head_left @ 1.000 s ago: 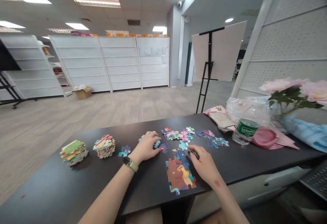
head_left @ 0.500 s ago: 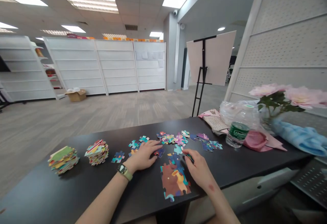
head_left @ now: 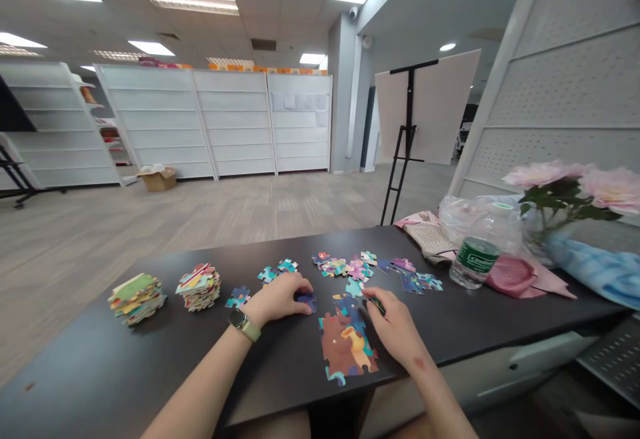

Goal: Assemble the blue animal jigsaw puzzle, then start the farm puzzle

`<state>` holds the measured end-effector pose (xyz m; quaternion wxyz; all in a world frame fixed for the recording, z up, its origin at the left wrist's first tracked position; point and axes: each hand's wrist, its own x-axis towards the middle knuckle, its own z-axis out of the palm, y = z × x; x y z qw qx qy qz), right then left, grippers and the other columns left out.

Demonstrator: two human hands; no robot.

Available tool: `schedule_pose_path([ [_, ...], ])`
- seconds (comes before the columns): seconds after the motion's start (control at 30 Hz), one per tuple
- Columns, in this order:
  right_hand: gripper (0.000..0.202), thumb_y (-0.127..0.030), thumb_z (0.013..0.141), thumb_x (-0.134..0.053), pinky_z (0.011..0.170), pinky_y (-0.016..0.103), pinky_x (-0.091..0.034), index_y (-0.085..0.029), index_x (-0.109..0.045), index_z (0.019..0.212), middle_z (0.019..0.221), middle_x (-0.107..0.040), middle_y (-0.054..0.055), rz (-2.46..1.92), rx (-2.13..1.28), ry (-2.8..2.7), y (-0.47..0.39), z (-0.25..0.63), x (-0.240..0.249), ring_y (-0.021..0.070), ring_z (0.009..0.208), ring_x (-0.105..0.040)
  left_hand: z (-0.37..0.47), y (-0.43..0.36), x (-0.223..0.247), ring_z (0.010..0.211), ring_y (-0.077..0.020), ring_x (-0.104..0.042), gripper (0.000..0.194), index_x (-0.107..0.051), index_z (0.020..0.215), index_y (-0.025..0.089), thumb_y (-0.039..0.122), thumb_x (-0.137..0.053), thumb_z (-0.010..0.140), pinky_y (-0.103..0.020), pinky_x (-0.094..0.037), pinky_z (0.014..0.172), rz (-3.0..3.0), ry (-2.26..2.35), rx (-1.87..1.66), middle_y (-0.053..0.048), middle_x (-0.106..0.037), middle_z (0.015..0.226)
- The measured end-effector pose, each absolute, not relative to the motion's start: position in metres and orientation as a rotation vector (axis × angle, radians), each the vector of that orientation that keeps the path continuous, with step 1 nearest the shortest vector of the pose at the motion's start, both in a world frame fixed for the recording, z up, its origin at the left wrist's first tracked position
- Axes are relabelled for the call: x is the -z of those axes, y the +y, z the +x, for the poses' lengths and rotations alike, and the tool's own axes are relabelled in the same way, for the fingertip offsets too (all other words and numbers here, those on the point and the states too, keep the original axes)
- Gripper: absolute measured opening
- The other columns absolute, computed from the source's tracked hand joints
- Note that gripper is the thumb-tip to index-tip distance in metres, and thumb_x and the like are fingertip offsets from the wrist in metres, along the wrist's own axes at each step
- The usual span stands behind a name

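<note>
My left hand [head_left: 280, 299], with a watch on its wrist, has its fingers and thumb closed around a dark blue puzzle piece [head_left: 307, 301] at the table surface. Between the thumb and fingers of my right hand [head_left: 393, 324] is a dark puzzle piece with some green [head_left: 377, 305], mostly hidden. A joined puzzle section [head_left: 345, 345] showing a brown figure and a yellow jar lies between my hands, near the front edge. Just beyond it is a light teal piece [head_left: 354, 287]. Loose or joined colourful pieces [head_left: 357, 269] are spread behind, and a blue piece [head_left: 238, 297] lies left of my left hand.
Two stacks of puzzle pieces, one [head_left: 137, 299] and another [head_left: 199, 287], stand on the left of the dark table [head_left: 185, 352]. At right are a water bottle [head_left: 475, 259], pink cloth [head_left: 520, 277], blue cloth [head_left: 590, 269] and a flower vase [head_left: 537, 233].
My left hand's spread fingers have curled in around the dark blue piece. My right hand stays beside the joined section, still holding its piece. The view has shifted slightly.
</note>
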<state>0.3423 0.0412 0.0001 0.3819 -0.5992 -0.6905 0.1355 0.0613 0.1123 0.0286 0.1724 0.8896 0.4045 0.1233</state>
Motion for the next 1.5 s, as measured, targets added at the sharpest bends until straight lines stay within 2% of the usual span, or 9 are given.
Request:
schedule_pose_path([
  [0.13,0.029,-0.026,0.088,-0.043,0.094,0.039,-0.048,-0.021,-0.067,0.103,0.106,-0.072,0.008,-1.528,-0.356,-1.764,0.041,0.343,0.001,0.0242,0.104,-0.065,0.057,0.109,-0.03,0.078,-0.018,-0.06,0.038,-0.072,0.095,0.022,0.042,-0.084,0.064,-0.024,-0.04,0.064,2.488,1.133,-0.242,0.0,-0.066,0.085],
  [0.27,0.029,-0.027,0.089,-0.042,0.095,0.039,-0.047,-0.021,-0.067,0.103,0.107,-0.071,0.008,-1.53,-0.359,-1.772,0.041,0.342,0.0,0.0243,0.104,-0.064,0.058,0.105,-0.032,0.072,-0.015,-0.057,0.038,-0.071,0.091,0.023,0.043,-0.084,0.062,-0.022,-0.036,0.058,2.454,1.109,-0.178,0.002,-0.063,0.08],
  [1.0,0.028,-0.026,0.089,-0.043,0.095,0.04,-0.047,-0.021,-0.066,0.103,0.107,-0.071,0.008,-1.533,-0.36,-1.773,0.04,0.342,0.0,0.0244,0.104,-0.064,0.066,0.1,-0.032,0.072,-0.0154,-0.056,0.038,-0.068,0.092,0.022,0.046,-0.083,0.066,-0.023,-0.035,0.058,2.461,1.075,-0.237,0.002,-0.062,0.081],
  [1.5,0.028,-0.027,0.088,-0.044,0.094,0.039,-0.048,-0.022,-0.067,0.102,0.106,-0.072,0.007,-1.52,-0.354,-1.761,0.04,0.342,0.0,0.0241,0.103,-0.064,0.063,0.104,-0.029,0.078,-0.0181,-0.058,0.042,-0.069,0.101,0.024,0.051,-0.078,0.07,-0.024,-0.041,0.065,2.484,1.117,-0.256,-0.001,-0.063,0.089],
])
